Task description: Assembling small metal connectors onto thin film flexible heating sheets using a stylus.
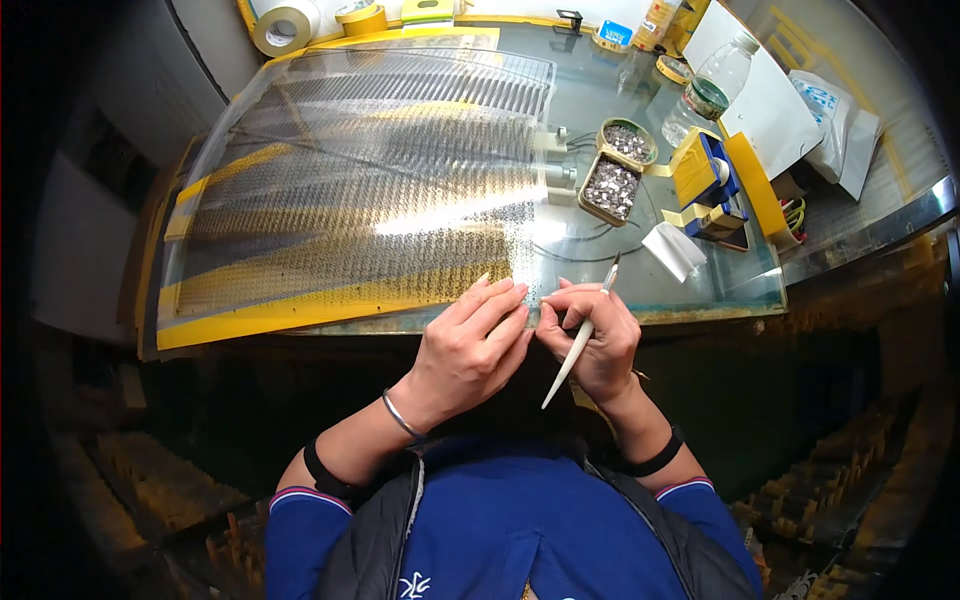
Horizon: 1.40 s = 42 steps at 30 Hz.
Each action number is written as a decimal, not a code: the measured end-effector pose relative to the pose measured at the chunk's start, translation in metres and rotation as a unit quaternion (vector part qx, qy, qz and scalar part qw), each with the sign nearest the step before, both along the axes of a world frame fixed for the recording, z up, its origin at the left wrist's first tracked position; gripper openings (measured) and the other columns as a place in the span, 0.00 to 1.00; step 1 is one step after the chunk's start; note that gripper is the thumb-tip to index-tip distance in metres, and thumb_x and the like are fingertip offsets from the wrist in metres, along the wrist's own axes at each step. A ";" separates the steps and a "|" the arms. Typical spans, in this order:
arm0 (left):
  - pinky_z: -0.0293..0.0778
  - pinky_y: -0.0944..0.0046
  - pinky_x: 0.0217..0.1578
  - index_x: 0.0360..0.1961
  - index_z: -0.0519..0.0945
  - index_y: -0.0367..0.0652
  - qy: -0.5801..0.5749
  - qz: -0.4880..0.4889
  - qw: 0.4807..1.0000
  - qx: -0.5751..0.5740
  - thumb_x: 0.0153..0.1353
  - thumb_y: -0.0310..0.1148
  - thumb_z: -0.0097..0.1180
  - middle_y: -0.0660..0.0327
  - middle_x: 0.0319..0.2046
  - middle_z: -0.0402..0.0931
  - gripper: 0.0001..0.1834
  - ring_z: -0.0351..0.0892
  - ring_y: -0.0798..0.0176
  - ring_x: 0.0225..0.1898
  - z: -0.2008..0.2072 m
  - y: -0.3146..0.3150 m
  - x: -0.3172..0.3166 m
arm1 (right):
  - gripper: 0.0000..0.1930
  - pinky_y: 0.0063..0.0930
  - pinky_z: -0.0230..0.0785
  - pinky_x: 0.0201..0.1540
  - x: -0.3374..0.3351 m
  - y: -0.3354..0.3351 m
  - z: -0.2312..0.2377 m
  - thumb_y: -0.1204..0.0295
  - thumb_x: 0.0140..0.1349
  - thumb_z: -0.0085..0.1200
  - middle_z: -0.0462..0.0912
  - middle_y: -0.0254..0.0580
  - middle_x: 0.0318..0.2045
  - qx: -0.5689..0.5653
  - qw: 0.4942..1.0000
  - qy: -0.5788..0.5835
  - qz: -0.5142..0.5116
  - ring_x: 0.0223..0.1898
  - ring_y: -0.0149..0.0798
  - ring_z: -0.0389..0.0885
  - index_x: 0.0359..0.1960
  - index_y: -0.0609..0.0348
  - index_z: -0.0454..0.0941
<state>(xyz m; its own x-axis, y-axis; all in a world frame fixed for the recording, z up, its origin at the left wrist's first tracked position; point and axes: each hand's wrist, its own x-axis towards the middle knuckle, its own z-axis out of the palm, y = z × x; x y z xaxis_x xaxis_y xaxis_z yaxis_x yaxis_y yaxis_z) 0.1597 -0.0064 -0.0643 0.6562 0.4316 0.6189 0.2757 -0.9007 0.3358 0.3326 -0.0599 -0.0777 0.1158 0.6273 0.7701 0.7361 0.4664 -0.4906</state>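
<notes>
A wide transparent sheet [330, 215] with rows of small dark marks covers the left and middle of the glass-topped table. My left hand [465, 340] lies on its near right corner, fingers stretched out and close together. Just right of it, my right hand [612, 350] grips a slim brush [568, 370] with a white handle, its dark tip pointing up and away from me. The thumb and forefinger of that hand meet at the sheet's edge; anything tiny between them is too small to make out.
Two open tins, one rectangular [611, 188] and one round [627, 142], hold small shiny pieces. Beyond my right hand are a folded white paper [673, 250], a blue tape dispenser [722, 190] and a plastic bottle [712, 92]. Tape rolls [282, 30] line the far left edge.
</notes>
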 end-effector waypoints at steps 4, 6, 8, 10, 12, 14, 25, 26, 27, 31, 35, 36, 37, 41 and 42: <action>0.73 0.50 0.57 0.38 0.81 0.36 -0.009 0.002 1.000 0.001 0.52 0.26 0.64 0.52 0.46 0.79 0.11 0.79 0.49 0.51 0.001 0.000 0.000 | 0.16 0.35 0.79 0.39 0.003 0.000 -0.012 0.83 0.46 0.66 0.83 0.40 0.27 -0.004 0.997 0.062 -0.051 0.31 0.44 0.85 0.24 0.56 0.68; 0.74 0.50 0.56 0.37 0.81 0.36 -0.013 0.002 1.000 0.002 0.53 0.26 0.64 0.52 0.45 0.80 0.11 0.80 0.49 0.51 0.002 0.000 0.000 | 0.15 0.31 0.77 0.37 0.009 0.001 -0.012 0.83 0.48 0.65 0.83 0.44 0.28 -0.007 0.984 0.156 -0.082 0.33 0.40 0.85 0.26 0.58 0.67; 0.76 0.53 0.52 0.36 0.82 0.37 -0.024 0.005 1.000 -0.008 0.53 0.27 0.65 0.55 0.42 0.81 0.09 0.81 0.51 0.48 0.004 0.001 0.000 | 0.14 0.27 0.76 0.41 0.013 -0.005 -0.005 0.85 0.52 0.63 0.83 0.44 0.31 -0.024 0.973 0.220 -0.065 0.36 0.37 0.84 0.28 0.58 0.67; 0.77 0.55 0.49 0.34 0.82 0.38 -0.014 0.011 0.999 -0.029 0.53 0.28 0.66 0.56 0.40 0.82 0.08 0.82 0.52 0.45 0.007 0.003 -0.001 | 0.15 0.26 0.74 0.43 0.018 -0.011 -0.006 0.87 0.52 0.63 0.83 0.43 0.32 0.003 0.976 0.210 -0.051 0.38 0.36 0.84 0.29 0.58 0.67; 0.77 0.58 0.40 0.30 0.81 0.40 -0.017 0.019 0.998 -0.056 0.52 0.28 0.67 0.59 0.35 0.83 0.07 0.81 0.55 0.38 0.012 0.009 0.003 | 0.15 0.35 0.77 0.48 0.025 -0.020 0.001 0.88 0.52 0.62 0.82 0.43 0.32 0.049 0.982 0.170 -0.068 0.38 0.37 0.83 0.29 0.58 0.67; 0.76 0.59 0.39 0.29 0.81 0.40 -0.003 0.007 0.998 -0.059 0.51 0.28 0.67 0.59 0.33 0.82 0.07 0.80 0.55 0.37 0.016 0.014 0.008 | 0.15 0.45 0.77 0.53 0.046 -0.035 0.007 0.89 0.53 0.60 0.82 0.44 0.32 0.091 0.979 0.131 -0.124 0.39 0.38 0.83 0.29 0.58 0.66; 0.71 0.60 0.28 0.25 0.76 0.39 0.051 -0.035 0.951 -0.302 0.47 0.18 0.61 0.57 0.23 0.74 0.06 0.75 0.59 0.26 0.029 0.031 0.028 | 0.13 0.30 0.74 0.36 0.208 -0.140 -0.045 0.76 0.52 0.66 0.84 0.43 0.27 0.084 0.792 0.072 -0.601 0.30 0.41 0.83 0.28 0.58 0.70; 0.71 0.61 0.27 0.25 0.76 0.38 0.083 -0.027 0.944 -0.320 0.47 0.18 0.60 0.57 0.22 0.73 0.07 0.74 0.60 0.25 0.031 0.032 0.028 | 0.13 0.30 0.74 0.36 0.208 -0.139 -0.047 0.76 0.52 0.66 0.84 0.43 0.27 0.086 0.790 0.075 -0.603 0.30 0.41 0.83 0.28 0.58 0.70; 0.71 0.61 0.27 0.25 0.76 0.38 0.083 -0.027 0.945 -0.316 0.47 0.18 0.60 0.57 0.22 0.73 0.07 0.74 0.60 0.25 0.031 0.032 0.029 | 0.12 0.32 0.74 0.35 0.209 -0.137 -0.048 0.75 0.52 0.66 0.83 0.42 0.27 0.074 0.790 0.068 -0.605 0.30 0.43 0.82 0.28 0.57 0.71; 0.70 0.54 0.36 0.28 0.72 0.40 0.090 -0.053 0.959 -0.263 0.46 0.15 0.55 0.53 0.27 0.70 0.09 0.72 0.49 0.34 0.023 0.032 0.028 | 0.10 0.35 0.73 0.34 0.203 -0.122 -0.052 0.73 0.52 0.66 0.82 0.42 0.26 0.064 0.795 0.043 -0.602 0.30 0.46 0.82 0.27 0.57 0.73; 0.70 0.56 0.37 0.30 0.71 0.38 0.033 -0.085 0.979 -0.181 0.47 0.12 0.51 0.52 0.29 0.71 0.11 0.73 0.48 0.35 0.019 0.027 0.024 | 0.06 0.35 0.74 0.38 0.187 -0.121 -0.042 0.75 0.58 0.63 0.84 0.46 0.31 0.006 0.784 0.096 -0.613 0.34 0.46 0.83 0.31 0.58 0.77; 0.70 0.56 0.37 0.31 0.72 0.37 0.030 -0.083 0.980 -0.179 0.48 0.12 0.53 0.52 0.29 0.71 0.10 0.73 0.49 0.35 0.017 0.026 0.022 | 0.05 0.35 0.74 0.41 0.181 -0.118 -0.037 0.76 0.59 0.61 0.84 0.47 0.35 0.058 0.807 0.046 -0.586 0.37 0.46 0.83 0.33 0.60 0.77; 0.70 0.57 0.37 0.32 0.72 0.37 0.026 -0.080 0.981 -0.177 0.50 0.13 0.54 0.52 0.29 0.70 0.10 0.73 0.50 0.34 0.017 0.025 0.019 | 0.05 0.34 0.74 0.44 0.174 -0.114 -0.031 0.77 0.60 0.60 0.84 0.48 0.39 0.112 0.824 -0.002 -0.556 0.40 0.46 0.83 0.36 0.61 0.76; 0.71 0.59 0.35 0.32 0.74 0.37 -0.006 -0.076 0.976 -0.203 0.53 0.16 0.58 0.53 0.28 0.72 0.08 0.75 0.53 0.32 0.040 0.026 0.016 | 0.07 0.36 0.73 0.50 0.118 -0.075 -0.010 0.84 0.61 0.55 0.84 0.51 0.41 0.149 0.915 0.062 -0.369 0.45 0.45 0.82 0.37 0.61 0.72; 0.72 0.59 0.34 0.31 0.74 0.37 0.003 -0.065 0.984 -0.165 0.52 0.16 0.59 0.54 0.27 0.74 0.08 0.77 0.53 0.32 0.049 0.031 0.020 | 0.07 0.35 0.74 0.48 0.103 -0.061 -0.005 0.84 0.60 0.56 0.84 0.50 0.39 0.151 0.942 0.052 -0.296 0.43 0.45 0.83 0.36 0.61 0.72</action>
